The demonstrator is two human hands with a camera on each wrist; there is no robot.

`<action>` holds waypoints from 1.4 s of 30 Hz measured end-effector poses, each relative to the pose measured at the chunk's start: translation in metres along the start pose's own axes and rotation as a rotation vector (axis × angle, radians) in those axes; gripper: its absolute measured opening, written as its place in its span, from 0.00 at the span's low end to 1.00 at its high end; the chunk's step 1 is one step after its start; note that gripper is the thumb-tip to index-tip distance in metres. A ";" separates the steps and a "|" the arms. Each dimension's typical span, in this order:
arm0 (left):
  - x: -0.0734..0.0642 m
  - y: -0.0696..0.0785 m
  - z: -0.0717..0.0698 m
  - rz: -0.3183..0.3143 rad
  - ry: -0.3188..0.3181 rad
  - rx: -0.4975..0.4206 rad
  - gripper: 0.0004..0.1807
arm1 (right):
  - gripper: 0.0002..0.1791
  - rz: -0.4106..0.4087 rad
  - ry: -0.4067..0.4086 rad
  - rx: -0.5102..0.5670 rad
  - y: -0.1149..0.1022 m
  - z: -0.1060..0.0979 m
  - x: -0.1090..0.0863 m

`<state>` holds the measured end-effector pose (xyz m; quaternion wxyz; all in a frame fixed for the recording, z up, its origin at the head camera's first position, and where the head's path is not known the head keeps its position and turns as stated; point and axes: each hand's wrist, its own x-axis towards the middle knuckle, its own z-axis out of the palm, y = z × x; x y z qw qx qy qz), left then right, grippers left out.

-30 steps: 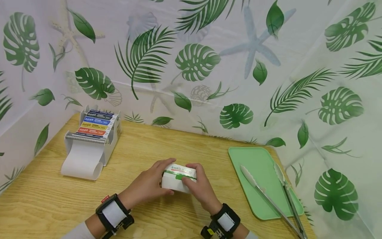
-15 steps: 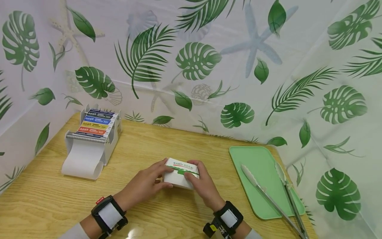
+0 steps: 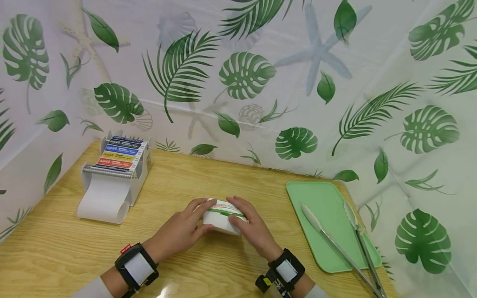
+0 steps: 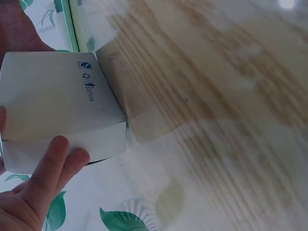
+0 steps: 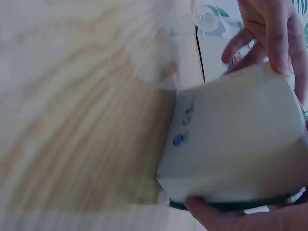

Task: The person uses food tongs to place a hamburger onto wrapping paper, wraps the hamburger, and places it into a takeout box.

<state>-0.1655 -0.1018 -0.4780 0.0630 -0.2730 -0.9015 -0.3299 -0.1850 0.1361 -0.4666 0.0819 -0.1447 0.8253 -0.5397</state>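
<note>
A small white cardboard box with a green wavy band and printed lettering is held between both hands. My left hand grips its left end, fingers over the top edge and thumb at the lower front. At the right end my right hand holds it, thumb pressed on the front by the green tab and fingers on the top. In the left wrist view, the plain side of the box carries small blue printed marks. In the right wrist view that side of the box is slightly blurred.
A label dispenser with several coloured rolls and a curled white strip stands at the back left. At right lies a green tray with metal tongs across it. A leaf-patterned sheet hangs behind the wooden table.
The box shifted slightly right and tilted, and its top edge now looks bowed. The left fingers slid along its corner; the right fingers moved left across its top. Tray and dispenser stayed put.
</note>
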 end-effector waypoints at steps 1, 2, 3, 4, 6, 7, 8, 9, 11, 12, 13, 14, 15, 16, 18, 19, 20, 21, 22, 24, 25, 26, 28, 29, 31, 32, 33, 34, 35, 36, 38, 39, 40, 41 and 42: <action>0.000 0.000 0.000 -0.004 -0.001 0.000 0.35 | 0.25 -0.004 -0.008 -0.009 0.000 0.000 0.000; 0.000 0.000 0.000 -0.011 -0.006 -0.004 0.35 | 0.25 -0.007 -0.014 -0.017 0.000 0.000 0.001; 0.000 0.000 0.000 -0.018 -0.011 -0.011 0.35 | 0.24 -0.007 -0.017 -0.023 0.000 0.000 0.001; 0.000 0.001 0.000 -0.026 -0.016 -0.018 0.35 | 0.24 -0.005 -0.017 -0.026 0.000 0.000 0.001; 0.000 0.002 0.001 -0.037 -0.021 -0.026 0.34 | 0.24 -0.004 -0.016 -0.033 0.000 0.000 0.002; 0.000 0.002 0.001 -0.042 -0.024 -0.029 0.34 | 0.24 -0.004 -0.016 -0.036 0.001 0.001 0.002; 0.000 0.002 0.001 -0.046 -0.025 -0.030 0.34 | 0.24 -0.005 -0.018 -0.041 0.001 0.001 0.002; 0.000 0.002 0.002 -0.049 -0.025 -0.029 0.34 | 0.25 -0.005 -0.022 -0.050 0.001 0.000 0.002; -0.001 0.002 0.002 -0.046 -0.021 -0.024 0.34 | 0.27 -0.012 -0.059 -0.087 0.003 -0.003 0.002; -0.001 0.002 0.003 -0.045 -0.019 -0.021 0.34 | 0.29 -0.019 -0.087 -0.117 0.004 -0.005 0.003; -0.001 0.001 0.003 -0.039 -0.016 -0.015 0.34 | 0.32 -0.021 -0.118 -0.147 0.005 -0.009 0.003; -0.001 0.001 0.003 -0.033 -0.013 -0.008 0.34 | 0.35 -0.031 -0.150 -0.180 0.006 -0.013 0.003; -0.001 0.001 0.004 -0.026 -0.010 -0.002 0.34 | 0.39 -0.046 -0.184 -0.211 0.008 -0.017 0.003; -0.002 0.000 0.004 -0.019 -0.008 0.003 0.34 | 0.43 -0.064 -0.213 -0.242 0.009 -0.021 0.004; -0.002 0.000 0.004 -0.010 -0.006 0.013 0.34 | 0.48 -0.094 -0.249 -0.274 0.010 -0.028 0.003; -0.002 0.000 0.004 -0.008 -0.008 0.016 0.34 | 0.50 -0.107 -0.260 -0.283 0.011 -0.031 0.003; -0.002 0.000 0.004 -0.009 -0.013 0.017 0.34 | 0.51 -0.124 -0.266 -0.290 0.012 -0.033 0.003; -0.003 0.001 0.004 -0.013 -0.019 0.015 0.34 | 0.51 -0.138 -0.269 -0.301 0.012 -0.034 0.003; -0.003 0.001 0.003 -0.019 -0.026 0.008 0.34 | 0.50 -0.147 -0.267 -0.316 0.012 -0.035 0.003; -0.003 0.000 0.002 -0.034 -0.045 -0.015 0.34 | 0.48 -0.165 -0.265 -0.344 0.013 -0.035 0.002; -0.003 0.000 0.002 -0.043 -0.053 -0.028 0.34 | 0.47 -0.174 -0.261 -0.361 0.013 -0.035 0.002; -0.003 0.000 0.001 -0.054 -0.061 -0.044 0.35 | 0.46 -0.184 -0.257 -0.374 0.013 -0.035 0.002; -0.003 -0.002 0.000 -0.069 -0.078 -0.072 0.38 | 0.45 -0.204 -0.253 -0.392 0.013 -0.035 0.001; -0.003 -0.002 -0.001 -0.072 -0.086 -0.081 0.39 | 0.44 -0.216 -0.252 -0.399 0.013 -0.035 0.001; -0.002 -0.004 -0.003 -0.073 -0.097 -0.092 0.41 | 0.43 -0.241 -0.251 -0.414 0.013 -0.035 0.000; -0.002 -0.004 -0.005 -0.067 -0.102 -0.093 0.41 | 0.42 -0.255 -0.249 -0.424 0.013 -0.035 0.000; -0.002 -0.005 -0.006 -0.059 -0.106 -0.089 0.40 | 0.41 -0.273 -0.248 -0.432 0.014 -0.035 0.000; -0.001 -0.005 -0.007 -0.052 -0.110 -0.085 0.39 | 0.41 -0.289 -0.248 -0.439 0.014 -0.035 -0.001; -0.001 -0.006 -0.009 -0.049 -0.113 -0.083 0.38 | 0.41 -0.305 -0.247 -0.449 0.015 -0.035 -0.001; -0.001 -0.006 -0.010 -0.047 -0.117 -0.083 0.37 | 0.40 -0.320 -0.247 -0.452 0.015 -0.035 -0.001; 0.000 -0.006 -0.012 -0.047 -0.129 -0.077 0.37 | 0.40 -0.335 -0.246 -0.451 0.017 -0.035 -0.001; 0.000 -0.006 -0.013 -0.054 -0.136 -0.082 0.37 | 0.40 -0.337 -0.247 -0.447 0.018 -0.035 -0.002; 0.001 -0.005 -0.014 -0.065 -0.143 -0.090 0.37 | 0.40 -0.332 -0.248 -0.445 0.018 -0.035 -0.002; 0.001 -0.005 -0.014 -0.075 -0.150 -0.101 0.38 | 0.40 -0.327 -0.248 -0.442 0.018 -0.035 -0.002; 0.001 -0.005 -0.015 -0.081 -0.154 -0.104 0.38 | 0.40 -0.322 -0.248 -0.439 0.018 -0.034 -0.002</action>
